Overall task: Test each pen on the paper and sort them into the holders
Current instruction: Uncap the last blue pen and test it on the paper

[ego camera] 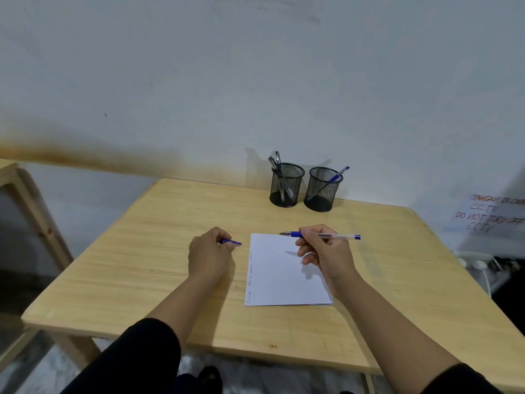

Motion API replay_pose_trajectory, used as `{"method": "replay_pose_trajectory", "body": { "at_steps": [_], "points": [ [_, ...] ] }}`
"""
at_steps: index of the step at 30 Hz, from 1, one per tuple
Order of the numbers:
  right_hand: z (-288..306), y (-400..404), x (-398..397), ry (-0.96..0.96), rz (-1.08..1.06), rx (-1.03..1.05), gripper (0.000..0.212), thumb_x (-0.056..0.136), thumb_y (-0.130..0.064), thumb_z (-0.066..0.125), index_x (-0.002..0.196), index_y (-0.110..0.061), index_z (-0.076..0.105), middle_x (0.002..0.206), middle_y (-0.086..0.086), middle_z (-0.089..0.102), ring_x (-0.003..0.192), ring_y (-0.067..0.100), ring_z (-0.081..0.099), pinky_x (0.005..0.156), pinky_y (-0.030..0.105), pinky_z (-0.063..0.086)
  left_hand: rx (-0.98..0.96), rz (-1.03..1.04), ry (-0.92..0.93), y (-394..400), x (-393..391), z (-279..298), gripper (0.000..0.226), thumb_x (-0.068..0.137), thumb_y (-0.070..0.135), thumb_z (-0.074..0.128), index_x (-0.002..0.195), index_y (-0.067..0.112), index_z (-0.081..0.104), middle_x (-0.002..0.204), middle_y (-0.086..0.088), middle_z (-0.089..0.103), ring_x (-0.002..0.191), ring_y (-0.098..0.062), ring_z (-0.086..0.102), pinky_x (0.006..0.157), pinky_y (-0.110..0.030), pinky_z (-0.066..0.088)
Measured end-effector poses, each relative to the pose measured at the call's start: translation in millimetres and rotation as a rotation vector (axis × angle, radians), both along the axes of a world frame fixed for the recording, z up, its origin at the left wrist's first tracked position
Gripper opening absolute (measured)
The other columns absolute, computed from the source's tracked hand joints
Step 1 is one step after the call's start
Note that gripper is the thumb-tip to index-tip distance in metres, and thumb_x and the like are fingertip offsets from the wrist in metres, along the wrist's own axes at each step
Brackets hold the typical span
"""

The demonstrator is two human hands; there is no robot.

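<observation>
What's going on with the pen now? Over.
Right hand grips uncapped blue pen over paper. Left hand holds cap. Nothing blocking.

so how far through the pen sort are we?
Done: dark pens stand in the left holder, one blue pen in the right holder. In hand: right hand holds an uncapped blue pen over the paper; left hand holds its cap. Left: test, cap, sort it.
</observation>
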State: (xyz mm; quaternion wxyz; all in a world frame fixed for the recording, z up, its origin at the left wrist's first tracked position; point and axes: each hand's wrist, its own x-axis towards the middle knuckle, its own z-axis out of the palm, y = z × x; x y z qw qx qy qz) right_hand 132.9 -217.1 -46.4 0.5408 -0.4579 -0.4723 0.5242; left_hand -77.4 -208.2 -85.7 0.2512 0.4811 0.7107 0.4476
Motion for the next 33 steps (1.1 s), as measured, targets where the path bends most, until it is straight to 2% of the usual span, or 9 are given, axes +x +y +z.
{"method": "replay_pose_trajectory", "body": {
  "at_steps": [5,7,10,15,17,19,22,29,33],
  "points": [
    [-5.2,3.0,0.6,0.029,0.016,-0.031,0.009,0.089,-0.009,0.06,0.09,-0.004,0.066,0.069,0.012,0.063,0.05,0.012,0.056,0.044,0.02,0.045,-0.019,-0.003,0.066,8.5,-4.1,-7.4,0.007,0.082,0.018,0.063,0.078,0.023,0.062,0.087,-0.003,0.066,0.089,-0.022,0.058,0.056,-0.02,0.032],
    [-8.1,4.3,-0.3,0.043,0.033,-0.039,0.01,0.09,-0.01,0.059,0.093,-0.003,0.067,0.07,0.012,0.063,0.051,0.012,0.056,0.044,0.02,0.045,-0.015,-0.007,0.085,10.0,-6.0,-9.6,0.004,0.083,0.019,0.062,0.083,0.023,0.064,0.089,-0.003,0.067,0.096,-0.023,0.057,0.061,-0.022,0.034],
    [-11.4,5.8,-2.5,0.051,0.07,-0.049,0.013,0.09,-0.011,0.058,0.097,-0.003,0.067,0.073,0.012,0.065,0.054,0.014,0.057,0.045,0.02,0.046,0.056,0.011,0.161,4.6,-1.8,-5.6,0.017,0.085,0.021,0.06,0.1,0.017,0.066,0.097,-0.004,0.067,0.105,-0.022,0.053,0.074,-0.024,0.034],
    [-18.3,12.7,-4.8,-0.016,0.122,-0.049,0.005,0.086,-0.005,0.063,0.086,-0.009,0.066,0.065,0.01,0.057,0.05,0.013,0.049,0.041,0.02,0.037,0.129,-0.175,0.228,-22.5,29.0,-2.0,0.012,0.085,0.02,0.058,0.09,0.017,0.069,0.085,0.009,0.064,0.083,-0.01,0.056,0.063,-0.014,0.037],
    [-21.7,18.2,-8.3,-0.047,0.126,-0.061,0.01,0.084,-0.003,0.064,0.078,-0.011,0.062,0.056,0.007,0.048,0.044,0.011,0.038,0.038,0.019,0.026,0.123,-0.236,0.278,-27.4,33.2,-12.9,0.012,0.085,0.025,0.06,0.092,0.019,0.067,0.094,0.009,0.066,0.093,-0.01,0.055,0.072,-0.016,0.035],
    [-22.9,24.3,-12.6,-0.078,0.119,-0.088,0.009,0.084,-0.002,0.064,0.08,-0.011,0.063,0.053,0.003,0.044,0.042,0.008,0.034,0.039,0.019,0.023,0.105,-0.216,0.288,-26.8,31.3,-18.4,0.017,0.085,0.028,0.062,0.098,0.019,0.066,0.104,0.008,0.066,0.102,-0.011,0.052,0.082,-0.017,0.031],
    [-22.2,34.2,-20.9,-0.121,0.124,-0.097,0.007,0.083,-0.002,0.064,0.088,-0.007,0.067,0.051,0.0,0.044,0.044,0.007,0.035,0.043,0.019,0.026,0.112,-0.196,0.29,-24.7,29.5,-20.0,0.021,0.083,0.03,0.064,0.102,0.02,0.066,0.108,0.008,0.066,0.104,-0.01,0.052,0.085,-0.015,0.029],
    [-20.7,63.5,-46.0,-0.18,0.213,-0.051,0.017,0.087,-0.005,0.055,0.071,-0.011,0.056,0.059,0.007,0.051,0.044,0.013,0.036,0.039,0.02,0.027,0.12,-0.182,0.279,-24.3,29.0,-16.3,0.025,0.08,0.028,0.068,0.102,0.017,0.068,0.107,0.004,0.067,0.105,-0.013,0.056,0.088,-0.015,0.033],
    [-24.6,75.5,-56.6,-0.325,0.272,0.028,0.018,0.087,-0.008,0.053,0.069,-0.012,0.054,0.058,0.007,0.053,0.043,0.013,0.041,0.042,0.023,0.032,0.115,-0.169,0.247,-25.0,29.2,-16.2,0.025,0.079,0.028,0.069,0.102,0.019,0.068,0.107,0.006,0.066,0.104,-0.011,0.056,0.089,-0.016,0.036]
  ]
}}
